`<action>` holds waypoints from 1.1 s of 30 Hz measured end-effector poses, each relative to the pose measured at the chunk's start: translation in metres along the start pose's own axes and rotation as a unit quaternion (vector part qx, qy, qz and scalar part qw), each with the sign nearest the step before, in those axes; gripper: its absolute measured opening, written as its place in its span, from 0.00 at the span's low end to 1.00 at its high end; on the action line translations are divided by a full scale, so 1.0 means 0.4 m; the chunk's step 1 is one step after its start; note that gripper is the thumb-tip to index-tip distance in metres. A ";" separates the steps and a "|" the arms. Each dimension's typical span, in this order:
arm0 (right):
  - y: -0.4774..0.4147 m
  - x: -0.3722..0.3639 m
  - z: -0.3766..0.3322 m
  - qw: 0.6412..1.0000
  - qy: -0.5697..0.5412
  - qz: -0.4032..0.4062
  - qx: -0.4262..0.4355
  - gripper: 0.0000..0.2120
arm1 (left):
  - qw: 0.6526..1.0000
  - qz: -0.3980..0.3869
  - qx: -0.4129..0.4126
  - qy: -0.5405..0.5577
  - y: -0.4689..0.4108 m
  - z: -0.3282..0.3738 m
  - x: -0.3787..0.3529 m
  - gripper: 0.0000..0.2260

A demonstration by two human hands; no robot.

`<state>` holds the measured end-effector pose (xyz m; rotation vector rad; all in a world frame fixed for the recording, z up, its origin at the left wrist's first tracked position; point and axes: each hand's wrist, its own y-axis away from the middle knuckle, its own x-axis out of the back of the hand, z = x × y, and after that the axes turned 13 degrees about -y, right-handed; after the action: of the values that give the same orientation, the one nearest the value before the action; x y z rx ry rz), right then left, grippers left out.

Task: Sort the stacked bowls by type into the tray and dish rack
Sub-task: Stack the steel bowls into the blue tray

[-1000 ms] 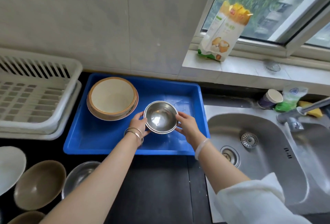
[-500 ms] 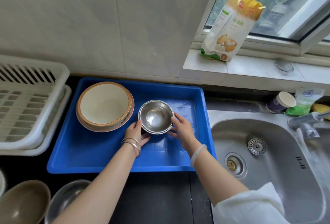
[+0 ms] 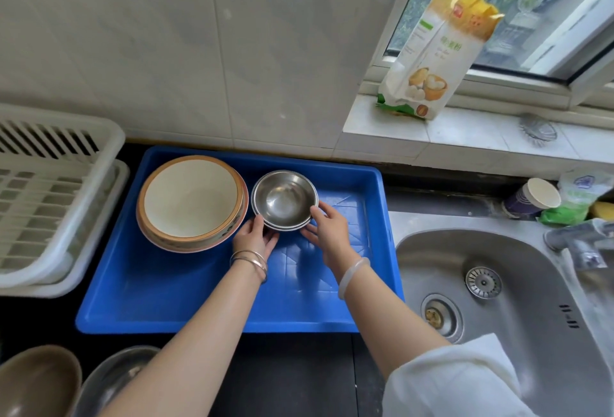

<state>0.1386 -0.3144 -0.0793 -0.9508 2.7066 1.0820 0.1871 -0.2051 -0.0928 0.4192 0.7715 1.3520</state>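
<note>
A small stack of steel bowls [image 3: 282, 198] sits in the back middle of the blue tray [image 3: 186, 300], right next to a stack of large cream bowls with orange rims [image 3: 191, 202]. My left hand [image 3: 254, 238] touches the steel stack's near-left edge, thumb on the rim. At the stack's near-right rim my right hand [image 3: 329, 230] holds on with thumb and fingers. The white dish rack [image 3: 50, 197] stands left of the tray. A brown bowl [image 3: 36, 380] and a steel bowl [image 3: 116, 380] lie on the dark counter at the bottom left.
A steel sink [image 3: 498, 287] with a tap [image 3: 578, 240] lies right of the tray. On the window sill stands a flour bag [image 3: 435, 57] beside a metal strainer [image 3: 536, 130]. A paper cup [image 3: 531, 198] and a green bag [image 3: 574, 200] sit behind the sink.
Both hands carried the steel bowls away from me and set them down in the tray beside the cream bowls. The camera view shifted right and down.
</note>
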 end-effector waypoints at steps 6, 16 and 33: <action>-0.008 -0.019 -0.003 1.000 -0.007 0.000 -0.005 0.16 | 1.000 0.019 -0.012 0.011 -0.011 0.014 -0.012 0.17; 0.004 -0.006 -0.004 0.999 0.032 -0.017 -0.010 0.10 | 0.999 0.033 -0.011 -0.003 0.001 0.016 -0.010 0.16; 0.345 0.071 0.058 0.957 0.239 -0.158 0.035 0.10 | 0.882 0.103 -0.169 -0.429 0.308 -0.028 0.230 0.08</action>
<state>0.0331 -0.2370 -0.0220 -1.7536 2.7600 0.7655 0.0945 -0.0935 -0.0403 0.7572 -0.2504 1.2839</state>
